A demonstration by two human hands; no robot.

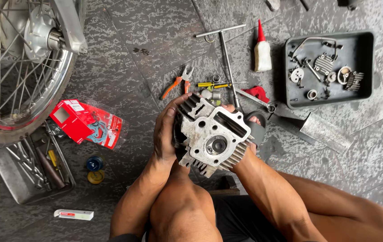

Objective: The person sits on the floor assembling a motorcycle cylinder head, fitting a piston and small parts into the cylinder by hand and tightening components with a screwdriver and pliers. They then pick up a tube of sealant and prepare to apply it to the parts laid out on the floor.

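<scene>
A grey finned metal engine cylinder head (211, 134) is held above my knee, its flat gasket face with a round chamber turned up toward me. My left hand (165, 130) wraps its left side, fingers curled over the dark top fins. My right hand (240, 154) supports it from beneath on the right and is mostly hidden behind the fins; only fingertips show near the top edge. My foot in a grey sandal (256, 127) rests just behind the part.
A spoked motorcycle wheel (16, 62) fills the top left. On the stone floor lie a red gasket box (72, 117), orange pliers (177, 83), a T-handle wrench (227, 58), a white squeeze bottle (262, 51), a black tray of small parts (370, 62) and a metal tool tray (3, 168).
</scene>
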